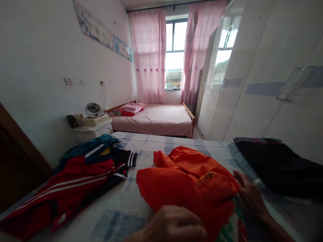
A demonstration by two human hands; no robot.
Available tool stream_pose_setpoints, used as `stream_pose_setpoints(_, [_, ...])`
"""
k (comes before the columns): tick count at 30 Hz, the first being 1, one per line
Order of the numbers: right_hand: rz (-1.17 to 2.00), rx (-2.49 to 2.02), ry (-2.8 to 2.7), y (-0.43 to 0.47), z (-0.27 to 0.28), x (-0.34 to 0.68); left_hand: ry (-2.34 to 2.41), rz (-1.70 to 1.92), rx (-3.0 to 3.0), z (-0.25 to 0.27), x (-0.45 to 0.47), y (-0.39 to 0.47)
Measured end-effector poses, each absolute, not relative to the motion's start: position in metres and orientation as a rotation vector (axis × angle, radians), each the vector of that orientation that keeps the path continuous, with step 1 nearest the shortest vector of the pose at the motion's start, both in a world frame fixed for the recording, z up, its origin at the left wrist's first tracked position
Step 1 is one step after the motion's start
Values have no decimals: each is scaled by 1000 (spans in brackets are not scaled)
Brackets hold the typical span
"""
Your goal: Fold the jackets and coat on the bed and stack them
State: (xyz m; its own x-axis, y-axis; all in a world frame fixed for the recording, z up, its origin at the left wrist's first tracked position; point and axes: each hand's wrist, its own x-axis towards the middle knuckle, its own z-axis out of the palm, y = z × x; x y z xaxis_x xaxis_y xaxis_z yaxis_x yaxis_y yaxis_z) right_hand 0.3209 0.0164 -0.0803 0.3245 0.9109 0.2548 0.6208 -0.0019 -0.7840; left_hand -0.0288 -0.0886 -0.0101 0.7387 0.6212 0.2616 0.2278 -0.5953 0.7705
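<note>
Evidently your two hands are at the bunched orange garment (191, 178), which lies around the middle of the near bed (148, 144), in from its far edge and reaching down toward its near edge. Your left hand (176, 223) is over the lower part of the cloth with its fingers curled, but blur and angle hide the fingertips, so I cannot tell whether it pinches anything. Your right hand (248, 193) has its fingers against the garment's right side, and whether they nip the fabric or only touch it cannot be told either. Thin, slippery-looking cloth like this probably handles best if you work both sides evenly, easing ridges outward with light pressure; mind the patterned cloth (229, 232) peeking out underneath, which could drag along. Give the red jacket (83, 174) by the bed's left edge and the black clothing (275, 168) toward its right edge some room, as a wide sweep might disturb either. As for containers, the wardrobe (252, 111) beyond the right edge has its doors shut, hiding any contents, while the nightstand (101, 129) past the far left corner carries a fan (94, 110), its inside unseen
</note>
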Motion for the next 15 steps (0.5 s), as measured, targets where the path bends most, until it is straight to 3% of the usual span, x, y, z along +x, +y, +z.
stream_pose_setpoints(3, [614, -1628, -1237, 14, -61, 316, 1181, 1092, 2293, 4, -69, -71])
stream_pose_setpoints(6, [688, -1549, -1298, 14, -33, 299, 1551, 1072, 2138, 4, -92, -55])
stream_pose_setpoints(11, [551, -1725, -1695, 22, -5, 264, 1260, 692, 1809, 5, -86, -55])
stream_pose_setpoints(15, [596, -1692, -1797, 25, -8, 245, 1421, 868, 1593, -8, -71, -33])
